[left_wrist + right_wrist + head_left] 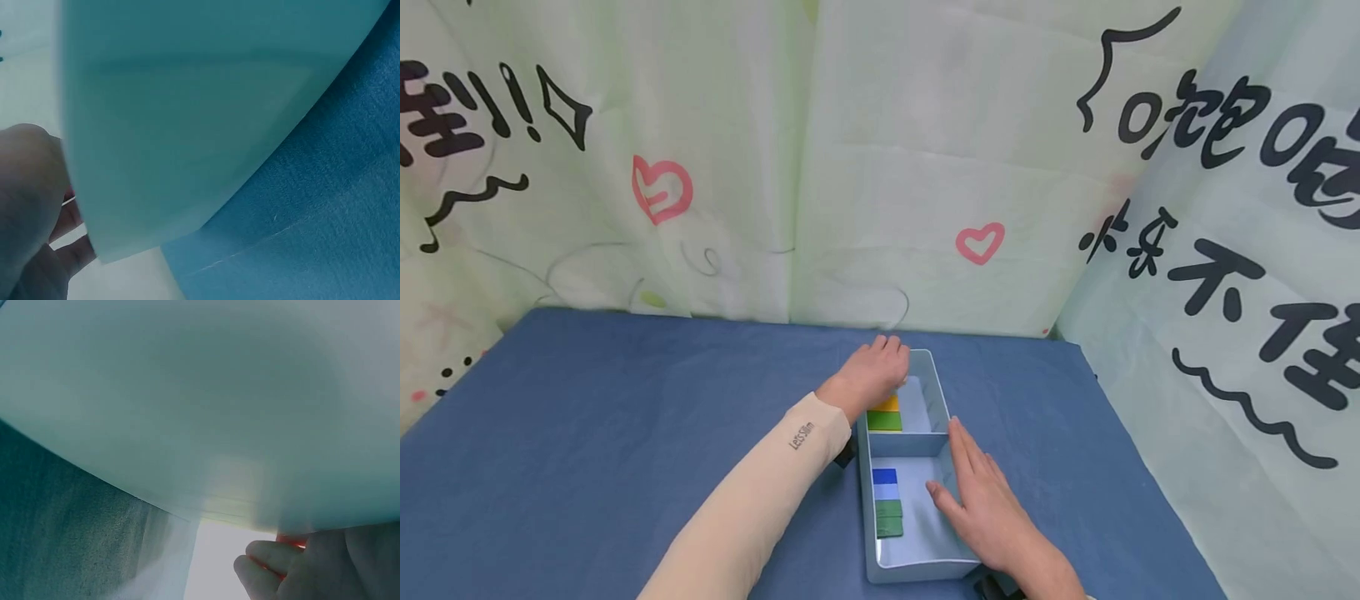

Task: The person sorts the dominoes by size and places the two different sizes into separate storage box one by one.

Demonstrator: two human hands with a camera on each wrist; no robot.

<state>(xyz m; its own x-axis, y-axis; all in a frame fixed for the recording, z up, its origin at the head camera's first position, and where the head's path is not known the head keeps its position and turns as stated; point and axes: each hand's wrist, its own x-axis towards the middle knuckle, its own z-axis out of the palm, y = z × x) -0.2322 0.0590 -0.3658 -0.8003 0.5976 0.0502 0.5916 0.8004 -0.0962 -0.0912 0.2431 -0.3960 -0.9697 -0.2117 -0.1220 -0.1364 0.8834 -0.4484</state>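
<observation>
A light blue two-compartment box (pixel 917 575) lies lengthwise away from me on the blue cloth. My left hand (pixel 874 373) reaches over its far compartment, fingers bent down at the left side; whatever they may hold is hidden. Just below that hand, a yellow piece (pixel 886 403) and a green piece (pixel 884 421) line the compartment's left wall. Along the same side of the near compartment runs a row of flat pieces, blue (pixel 884 476) to dark green (pixel 889 527). My right hand (pixel 988 508), fingers extended, rests against the box's right rim near the divider (pixel 910 444).
Blue cloth (pixel 625 433) covers the table on both sides of the box. Behind it hangs a pale printed curtain (pixel 880 167), which continues along the right side. In both wrist views the box's outer wall (pixel 187 144) fills much of the picture.
</observation>
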